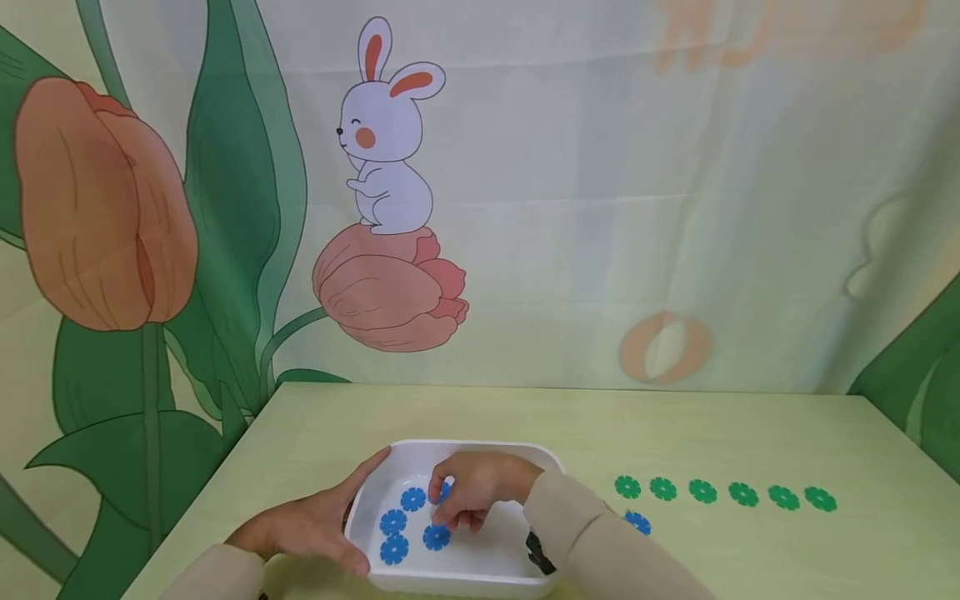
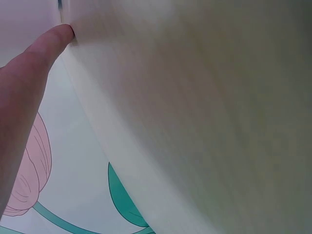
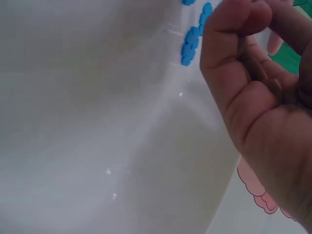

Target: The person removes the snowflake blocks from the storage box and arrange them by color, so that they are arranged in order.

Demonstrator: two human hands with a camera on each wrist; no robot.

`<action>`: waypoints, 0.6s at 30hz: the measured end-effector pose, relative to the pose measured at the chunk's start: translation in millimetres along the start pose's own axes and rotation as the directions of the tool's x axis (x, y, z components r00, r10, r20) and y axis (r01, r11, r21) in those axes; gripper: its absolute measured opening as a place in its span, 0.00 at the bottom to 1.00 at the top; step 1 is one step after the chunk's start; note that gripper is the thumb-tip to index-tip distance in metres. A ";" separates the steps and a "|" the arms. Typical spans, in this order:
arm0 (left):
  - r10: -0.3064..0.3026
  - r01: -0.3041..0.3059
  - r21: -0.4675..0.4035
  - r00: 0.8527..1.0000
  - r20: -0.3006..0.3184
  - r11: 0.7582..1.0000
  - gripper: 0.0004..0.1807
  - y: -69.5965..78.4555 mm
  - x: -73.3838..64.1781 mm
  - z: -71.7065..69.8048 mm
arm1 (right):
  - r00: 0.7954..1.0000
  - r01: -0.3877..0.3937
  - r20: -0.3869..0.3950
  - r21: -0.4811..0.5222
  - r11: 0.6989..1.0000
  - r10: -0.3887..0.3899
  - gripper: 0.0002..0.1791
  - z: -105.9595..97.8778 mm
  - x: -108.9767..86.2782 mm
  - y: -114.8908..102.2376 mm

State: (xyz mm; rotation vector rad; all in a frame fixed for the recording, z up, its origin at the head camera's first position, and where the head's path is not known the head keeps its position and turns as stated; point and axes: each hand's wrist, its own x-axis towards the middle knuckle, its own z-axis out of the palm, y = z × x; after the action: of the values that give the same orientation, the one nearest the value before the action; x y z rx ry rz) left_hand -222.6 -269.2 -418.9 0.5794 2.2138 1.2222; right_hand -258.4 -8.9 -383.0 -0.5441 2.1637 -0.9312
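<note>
On the table stands a white tray (image 1: 480, 577) with several blue flower-shaped discs (image 1: 393, 549) on its floor, mostly toward the left side. My left hand (image 1: 311, 521) rests against the tray's left end, thumb near the front corner and a straight finger along the back corner. In the left wrist view a straight finger (image 2: 46, 51) touches a pale edge. My right hand (image 1: 480, 487) is inside the tray, fingers bent down over the discs. One blue disc (image 3: 190, 46) lies beside its fingers in the right wrist view; I cannot tell whether the fingertips pinch one.
A row of several green flower-shaped discs (image 1: 702, 491) lies on the table (image 1: 750, 442) to the right of the tray. One blue disc (image 1: 637, 523) lies in front of the row's left end, partly behind the right sleeve (image 1: 600, 533). A printed curtain (image 1: 562, 208) hangs behind the table.
</note>
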 end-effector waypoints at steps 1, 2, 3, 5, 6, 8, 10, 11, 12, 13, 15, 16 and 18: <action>-0.003 0.003 0.005 1.000 -0.003 1.000 0.70 0.3 0.0 0.1 | 1.000 -0.001 0.008 -0.003 1.000 0.001 0.07 0.9 1.0 1.6; -0.005 0.006 0.011 1.000 -0.006 1.000 0.70 0.8 -0.1 0.1 | 1.000 -0.006 0.013 -0.005 1.000 0.006 0.08 1.8 1.6 2.7; -0.007 0.007 0.012 1.000 -0.008 1.000 0.70 1.1 -0.1 0.2 | 1.000 -0.009 0.016 -0.003 1.000 0.009 0.08 2.8 2.2 3.8; -0.013 0.013 0.014 1.000 -0.011 1.000 0.70 1.8 -0.2 0.2 | 1.000 -0.014 0.017 -0.006 1.000 0.014 0.08 4.8 3.5 5.6; -0.016 0.017 0.011 1.000 -0.011 1.000 0.70 2.1 -0.4 0.3 | 1.000 -0.015 0.015 -0.014 1.000 0.016 0.08 6.0 4.2 6.5; -0.020 0.020 0.007 1.000 -0.010 1.000 0.69 2.5 -0.5 0.5 | 1.000 -0.019 0.011 -0.028 0.999 0.019 0.09 8.8 5.4 8.5; -0.017 0.017 0.000 1.000 -0.006 1.000 0.69 2.6 -0.7 0.8 | 1.000 -0.015 0.003 -0.056 0.998 0.015 0.09 12.0 6.7 10.8; -0.013 0.013 -0.004 1.000 -0.002 1.000 0.68 2.6 -0.9 1.0 | 1.000 -0.014 -0.002 -0.070 0.997 0.014 0.09 13.5 7.3 11.9; -0.009 0.009 -0.008 1.000 0.001 1.000 0.68 2.6 -1.1 1.2 | 1.000 -0.011 -0.008 -0.081 0.997 0.011 0.10 15.2 8.0 13.0; -0.004 0.004 -0.010 1.000 0.003 1.000 0.68 2.8 -1.2 1.3 | 1.000 -0.008 -0.015 -0.096 0.995 0.007 0.10 16.4 8.3 13.8; 0.006 -0.006 -0.019 1.000 0.007 1.000 0.68 3.0 -1.4 1.6 | 1.000 -0.004 -0.031 -0.127 0.992 0.000 0.11 18.5 8.7 14.7; 0.008 -0.007 -0.021 1.000 0.006 1.000 0.68 3.2 -1.7 1.8 | 0.999 -0.002 -0.037 -0.137 0.991 -0.003 0.11 19.2 8.7 14.6; 0.008 -0.008 -0.023 1.000 0.002 1.000 0.68 3.4 -2.1 2.1 | 0.999 -0.002 -0.052 -0.164 0.986 -0.007 0.12 20.3 8.6 14.2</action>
State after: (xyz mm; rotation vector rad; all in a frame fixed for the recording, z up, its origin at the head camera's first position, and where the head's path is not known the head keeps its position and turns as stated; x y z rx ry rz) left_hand -219.3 -267.5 -416.4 0.5806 2.1942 1.2492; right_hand -250.3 -14.0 -407.4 -0.6075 2.3013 -0.7800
